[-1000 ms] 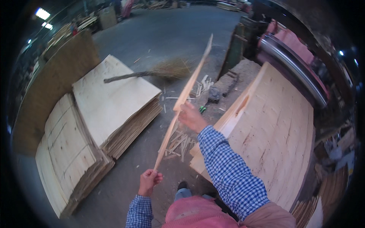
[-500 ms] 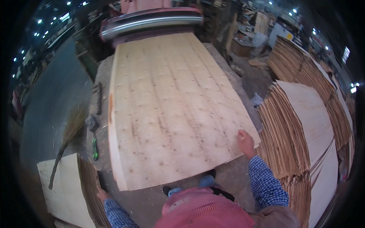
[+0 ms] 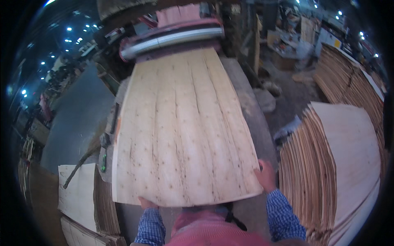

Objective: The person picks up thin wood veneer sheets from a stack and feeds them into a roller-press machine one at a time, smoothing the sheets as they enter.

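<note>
A large pale wood veneer sheet [image 3: 184,131], with dark knots and several lengthwise creases, lies on a grey worktable [image 3: 258,119]. Its far end reaches the shiny roller [image 3: 176,37] of a machine. My left hand [image 3: 147,203] is closed on the near edge of the sheet, close to the left corner, thumb on top. At the right edge, just above the near right corner, my right hand [image 3: 266,176] grips the sheet, its fingers partly hidden. Whether other sheets lie beneath cannot be made out.
Tall stacks of veneer [image 3: 308,168] stand at my right, with another stack [image 3: 351,76] behind. A lower stack [image 3: 78,194] sits at my left, a straw broom [image 3: 86,158] across it. A green-handled tool [image 3: 104,163] lies on the table's left edge.
My left hand has come from beside the left stack to the sheet's near edge and closed on it. My right hand stays at the right edge. The view has shifted.
</note>
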Demonstrator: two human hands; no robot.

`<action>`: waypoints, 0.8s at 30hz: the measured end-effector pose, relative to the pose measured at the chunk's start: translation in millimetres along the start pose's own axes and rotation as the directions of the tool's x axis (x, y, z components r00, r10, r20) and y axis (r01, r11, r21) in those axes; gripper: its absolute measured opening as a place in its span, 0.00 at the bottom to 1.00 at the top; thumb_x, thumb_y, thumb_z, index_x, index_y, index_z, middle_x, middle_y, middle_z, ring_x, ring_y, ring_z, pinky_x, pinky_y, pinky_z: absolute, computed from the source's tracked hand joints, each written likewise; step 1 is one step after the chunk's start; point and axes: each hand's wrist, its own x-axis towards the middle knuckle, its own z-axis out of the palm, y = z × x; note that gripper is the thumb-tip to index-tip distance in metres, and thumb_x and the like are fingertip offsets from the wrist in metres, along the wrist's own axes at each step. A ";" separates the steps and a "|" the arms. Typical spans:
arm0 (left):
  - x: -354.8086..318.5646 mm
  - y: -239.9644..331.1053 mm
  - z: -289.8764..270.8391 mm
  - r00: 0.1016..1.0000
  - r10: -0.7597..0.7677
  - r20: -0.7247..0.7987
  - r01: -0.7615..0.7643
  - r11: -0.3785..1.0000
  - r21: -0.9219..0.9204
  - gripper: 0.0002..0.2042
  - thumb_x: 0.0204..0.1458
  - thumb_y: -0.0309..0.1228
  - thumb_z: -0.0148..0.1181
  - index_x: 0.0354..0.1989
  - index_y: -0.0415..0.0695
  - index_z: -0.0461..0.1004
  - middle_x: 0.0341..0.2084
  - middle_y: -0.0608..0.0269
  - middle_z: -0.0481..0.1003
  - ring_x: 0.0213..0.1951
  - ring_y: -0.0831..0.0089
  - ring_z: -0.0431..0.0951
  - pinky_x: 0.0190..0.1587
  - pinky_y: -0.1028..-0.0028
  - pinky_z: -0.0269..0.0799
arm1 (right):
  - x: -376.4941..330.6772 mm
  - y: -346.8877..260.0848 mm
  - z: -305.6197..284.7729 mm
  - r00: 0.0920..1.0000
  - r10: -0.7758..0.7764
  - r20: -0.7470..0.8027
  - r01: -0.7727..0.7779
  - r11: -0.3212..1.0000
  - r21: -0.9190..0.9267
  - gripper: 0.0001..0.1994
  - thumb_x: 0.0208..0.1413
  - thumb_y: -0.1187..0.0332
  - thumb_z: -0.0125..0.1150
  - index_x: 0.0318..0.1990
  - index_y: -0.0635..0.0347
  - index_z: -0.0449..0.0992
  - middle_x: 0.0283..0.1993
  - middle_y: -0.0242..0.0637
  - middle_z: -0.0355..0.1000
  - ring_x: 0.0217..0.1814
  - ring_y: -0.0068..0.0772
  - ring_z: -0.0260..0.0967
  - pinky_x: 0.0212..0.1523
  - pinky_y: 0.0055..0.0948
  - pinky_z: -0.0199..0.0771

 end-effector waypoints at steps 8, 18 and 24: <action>-42.1 -13.4 -105.8 0.579 -0.635 0.512 0.726 0.687 0.031 0.35 0.56 0.60 0.45 0.61 0.42 0.63 0.55 0.53 0.70 0.53 0.58 0.73 0.54 0.55 0.69 | 61.3 -70.2 -60.8 0.752 -0.125 0.647 -0.486 0.558 0.673 0.17 0.52 0.71 0.61 0.49 0.71 0.73 0.44 0.39 0.76 0.42 0.27 0.74 0.43 0.27 0.74; -53.1 40.2 81.1 0.937 -0.221 0.272 0.283 0.934 -0.216 0.24 0.59 0.34 0.48 0.62 0.37 0.58 0.56 0.46 0.68 0.58 0.54 0.69 0.56 0.53 0.70 | 70.2 -63.9 -61.1 0.830 -0.001 0.557 -0.544 0.214 0.811 0.22 0.52 0.74 0.52 0.56 0.70 0.67 0.49 0.45 0.74 0.48 0.36 0.74 0.50 0.32 0.74; -111.1 78.7 111.5 0.936 -0.078 0.344 0.086 0.996 -0.009 0.25 0.57 0.25 0.43 0.64 0.33 0.52 0.62 0.46 0.59 0.62 0.51 0.63 0.62 0.51 0.64 | 76.8 -113.9 -97.9 0.824 -0.082 0.561 -0.518 0.296 0.803 0.21 0.52 0.74 0.55 0.55 0.70 0.68 0.48 0.44 0.74 0.48 0.35 0.74 0.50 0.32 0.74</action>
